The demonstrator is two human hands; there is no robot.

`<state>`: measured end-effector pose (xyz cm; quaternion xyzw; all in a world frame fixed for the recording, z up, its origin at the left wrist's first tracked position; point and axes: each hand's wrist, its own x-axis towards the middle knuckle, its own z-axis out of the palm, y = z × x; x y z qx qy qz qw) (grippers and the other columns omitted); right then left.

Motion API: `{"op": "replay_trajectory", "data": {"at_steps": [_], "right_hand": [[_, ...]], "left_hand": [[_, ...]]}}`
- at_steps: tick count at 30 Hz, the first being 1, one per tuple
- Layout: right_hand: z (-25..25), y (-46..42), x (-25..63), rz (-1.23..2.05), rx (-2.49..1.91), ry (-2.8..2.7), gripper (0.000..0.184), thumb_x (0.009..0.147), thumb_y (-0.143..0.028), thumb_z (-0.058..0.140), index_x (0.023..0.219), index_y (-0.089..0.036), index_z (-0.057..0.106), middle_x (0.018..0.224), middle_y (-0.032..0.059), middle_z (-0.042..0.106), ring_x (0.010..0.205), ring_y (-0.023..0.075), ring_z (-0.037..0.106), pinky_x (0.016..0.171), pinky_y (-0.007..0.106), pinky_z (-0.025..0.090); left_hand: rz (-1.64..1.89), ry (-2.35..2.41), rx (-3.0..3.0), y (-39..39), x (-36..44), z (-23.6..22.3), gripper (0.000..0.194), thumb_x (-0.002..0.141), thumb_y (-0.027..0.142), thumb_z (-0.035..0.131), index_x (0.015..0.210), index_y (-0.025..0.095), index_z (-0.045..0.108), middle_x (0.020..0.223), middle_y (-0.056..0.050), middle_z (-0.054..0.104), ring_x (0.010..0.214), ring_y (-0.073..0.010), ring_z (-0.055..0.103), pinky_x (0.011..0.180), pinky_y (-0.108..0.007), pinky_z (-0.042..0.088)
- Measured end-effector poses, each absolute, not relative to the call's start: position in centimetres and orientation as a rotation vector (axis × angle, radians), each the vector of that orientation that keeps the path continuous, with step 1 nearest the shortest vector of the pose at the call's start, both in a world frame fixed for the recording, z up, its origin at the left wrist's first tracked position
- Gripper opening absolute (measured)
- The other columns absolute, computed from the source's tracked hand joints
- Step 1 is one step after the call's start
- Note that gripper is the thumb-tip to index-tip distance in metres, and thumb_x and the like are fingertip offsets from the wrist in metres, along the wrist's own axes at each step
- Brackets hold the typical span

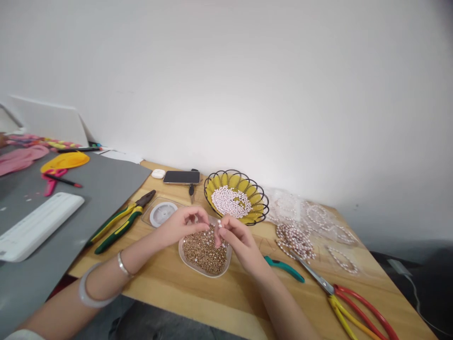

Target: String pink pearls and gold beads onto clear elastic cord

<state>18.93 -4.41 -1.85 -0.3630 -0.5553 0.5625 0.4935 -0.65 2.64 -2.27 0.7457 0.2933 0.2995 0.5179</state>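
Above a clear tray (184,259) of small gold beads (207,252), my two hands are close together but apart. My right hand (238,236) pinches a few pale pearl beads (219,223) between thumb and fingers; any thread through them is too fine to see. My left hand (189,223) has its thumb and fingers pressed together over the tray's far left side. Whatever it pinches, if anything, is too small to make out. Several white pearl beads lie mixed among the gold ones. A yellow-lined wire basket (260,215) of pale pink beads (230,202) stands just behind my hands.
To the left are pliers (122,222), a white spool (163,214), a phone (181,177) and a white power bank (40,226). On the right lie finished bead strands (295,240), bagged strands (316,215), a teal-handled tool (286,268) and large scissors (331,288) near the edge.
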Motion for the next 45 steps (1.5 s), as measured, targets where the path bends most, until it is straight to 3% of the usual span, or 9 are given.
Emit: {"op": "replay_trajectory", "data": {"at_steps": [8,26,36,45], "right_hand": [[-1.65,-4.82,18.66,1.544,-0.801,-1.427,0.034,0.091,-0.048,0.063,0.075,-0.021,0.051,0.066,-0.0014,0.060,0.062,0.0153,0.051,0.068,0.030,0.042],[-1.49,-4.65,18.70,1.491,-0.838,-1.471,0.035,0.092,-0.048,0.061,0.073,-0.021,0.050,0.067,-0.0004,0.059,0.064,0.0154,0.050,0.067,0.029,0.040],[-1.81,-4.63,18.74,1.495,-0.849,-1.450,0.035,0.092,-0.048,0.062,0.074,-0.020,0.051,0.067,-0.0004,0.059,0.064,0.0155,0.051,0.068,0.029,0.040],[-1.92,-4.63,18.88,1.492,-0.876,-1.428,0.034,0.092,-0.045,0.062,0.073,-0.019,0.052,0.067,0.0003,0.060,0.064,0.0152,0.051,0.068,0.029,0.039]], "left_hand": [[0.811,0.553,1.201,2.78,-0.95,-1.88,0.036,0.066,0.045,0.087,0.069,0.015,0.068,0.070,-0.001,0.061,0.065,-0.0117,0.052,0.063,-0.025,0.043],[0.768,0.640,1.255,2.69,-1.05,-1.94,0.033,0.071,0.045,0.084,0.071,0.013,0.075,0.071,-0.003,0.064,0.066,-0.0123,0.053,0.062,-0.023,0.039],[0.783,0.638,1.325,2.42,-0.89,-1.46,0.021,0.078,0.034,0.078,0.076,0.014,0.073,0.074,-0.002,0.065,0.067,-0.0120,0.054,0.064,-0.024,0.042],[0.886,0.585,1.179,2.31,-0.53,-1.42,0.018,0.075,0.029,0.082,0.079,0.015,0.071,0.070,0.000,0.064,0.062,-0.0091,0.055,0.059,-0.021,0.042]]}}
